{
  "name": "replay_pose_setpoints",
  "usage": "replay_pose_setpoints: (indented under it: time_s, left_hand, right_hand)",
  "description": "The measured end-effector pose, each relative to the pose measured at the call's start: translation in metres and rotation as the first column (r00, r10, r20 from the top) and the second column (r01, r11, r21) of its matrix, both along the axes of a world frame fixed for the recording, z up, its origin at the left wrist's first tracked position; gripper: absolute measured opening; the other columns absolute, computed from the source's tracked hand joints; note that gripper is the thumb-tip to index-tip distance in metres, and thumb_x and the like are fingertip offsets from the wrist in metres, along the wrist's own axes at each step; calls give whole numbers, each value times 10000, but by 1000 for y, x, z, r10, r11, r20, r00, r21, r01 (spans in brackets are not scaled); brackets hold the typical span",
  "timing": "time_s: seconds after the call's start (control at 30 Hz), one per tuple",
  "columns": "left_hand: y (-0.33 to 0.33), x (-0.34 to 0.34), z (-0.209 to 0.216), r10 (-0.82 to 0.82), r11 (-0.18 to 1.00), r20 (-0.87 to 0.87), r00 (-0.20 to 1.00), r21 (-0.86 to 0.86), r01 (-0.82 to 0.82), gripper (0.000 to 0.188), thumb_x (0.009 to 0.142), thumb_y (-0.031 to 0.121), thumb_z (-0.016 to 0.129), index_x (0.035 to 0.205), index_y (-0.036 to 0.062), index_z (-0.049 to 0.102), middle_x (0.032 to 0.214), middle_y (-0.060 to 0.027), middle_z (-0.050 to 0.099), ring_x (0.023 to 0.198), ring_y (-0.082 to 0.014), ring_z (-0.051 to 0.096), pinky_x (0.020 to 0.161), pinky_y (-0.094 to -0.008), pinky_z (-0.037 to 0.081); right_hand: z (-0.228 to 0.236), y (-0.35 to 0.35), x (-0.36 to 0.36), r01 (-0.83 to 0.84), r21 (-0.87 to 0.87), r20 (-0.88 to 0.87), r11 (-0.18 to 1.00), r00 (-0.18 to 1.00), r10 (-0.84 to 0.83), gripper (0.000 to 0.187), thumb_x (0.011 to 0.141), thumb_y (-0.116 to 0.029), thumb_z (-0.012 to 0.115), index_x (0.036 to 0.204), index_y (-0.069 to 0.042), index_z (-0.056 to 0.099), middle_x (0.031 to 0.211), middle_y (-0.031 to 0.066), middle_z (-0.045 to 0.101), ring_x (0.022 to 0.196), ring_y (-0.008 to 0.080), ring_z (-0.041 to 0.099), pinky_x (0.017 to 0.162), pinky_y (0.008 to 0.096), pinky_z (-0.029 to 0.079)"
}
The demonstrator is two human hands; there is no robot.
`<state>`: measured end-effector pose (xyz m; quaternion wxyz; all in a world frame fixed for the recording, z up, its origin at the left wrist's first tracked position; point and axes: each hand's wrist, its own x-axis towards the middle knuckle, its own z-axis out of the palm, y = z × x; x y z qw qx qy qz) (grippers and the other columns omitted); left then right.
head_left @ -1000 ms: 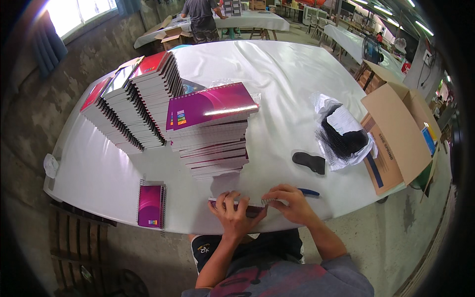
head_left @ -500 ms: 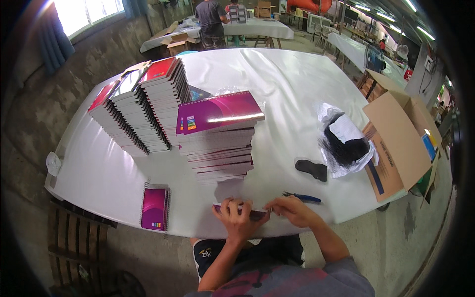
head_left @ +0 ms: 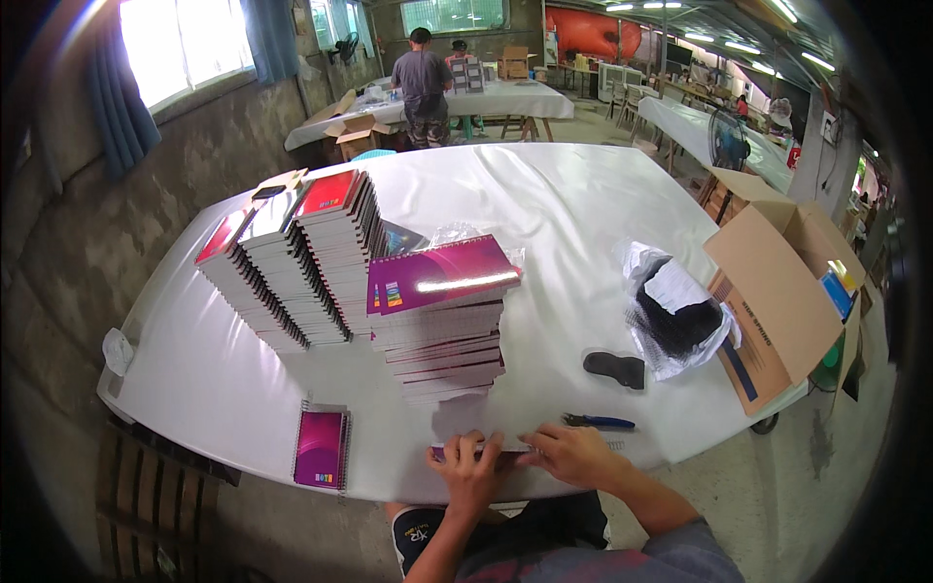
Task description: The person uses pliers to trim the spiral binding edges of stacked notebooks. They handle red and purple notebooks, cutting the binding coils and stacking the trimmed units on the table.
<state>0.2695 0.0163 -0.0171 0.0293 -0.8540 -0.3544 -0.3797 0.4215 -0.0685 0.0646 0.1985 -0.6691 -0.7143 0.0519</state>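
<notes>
At the table's near edge, my left hand (head_left: 471,468) is closed over a purple-covered notebook (head_left: 438,453), fingers curled across its top; most of it is hidden. My right hand (head_left: 571,455) pinches at the notebook's right end, close beside the left fingers. From beneath the right hand a thin wire binding coil (head_left: 616,445) sticks out to the right. Blue-handled pliers (head_left: 600,423) lie just beyond that hand. A tall stack of purple-covered notebooks (head_left: 442,340) stands in front of my hands. To the left, a finished-looking spiral notebook (head_left: 321,447) lies flat.
Stacks of red- and silver-topped spiral notebooks (head_left: 282,277) rise at the left. On the right are a dark flat pad (head_left: 614,369), a white wrapping with dark coils (head_left: 675,311) and an open cardboard box (head_left: 777,301). A person (head_left: 423,87) stands at a far table.
The view has tilted upward, so everything sits lower. My right hand has come in against the notebook's end, and the wire coil now shows beyond it. My left hand keeps its hold.
</notes>
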Motion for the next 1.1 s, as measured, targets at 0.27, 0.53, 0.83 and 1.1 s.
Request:
replay_pose_setpoints:
  time_s: [0.27,0.53,0.83,1.1]
  left_hand:
    - [-1,-2,0,-35,999,94,995,-26,38,402,636,475,736,936,230,630,879,-16,483,902,-239,488,825,-543,295]
    - [4,-1,5,-31,999,70,997,-15,33,378,594,384,781,891,194,643,851,-41,487,916,-272,476,805,-499,303]
    - [6,-6,3,-57,998,110,992,-21,59,420,557,468,794,821,185,630,850,-22,493,883,-247,480,792,-485,311]
    - [11,-8,8,-212,974,211,954,-29,223,474,529,455,819,772,122,584,966,-70,527,953,-276,478,793,-414,331]
  right_hand:
    - [-17,-1,11,-50,193,-351,980,929,117,208,768,-108,689,960,-76,617,820,85,575,736,287,594,624,361,482]
    - [-31,6,13,-10,280,-429,960,893,134,159,811,-135,654,952,-81,605,810,88,597,704,268,603,618,357,477]
    - [-20,15,43,47,100,-6,994,999,-47,245,841,-237,582,1051,-111,575,991,85,587,986,255,559,794,429,420]
    - [-57,15,137,528,71,221,846,819,-530,478,731,-43,570,1173,-224,549,1088,84,525,1019,293,525,871,501,392]
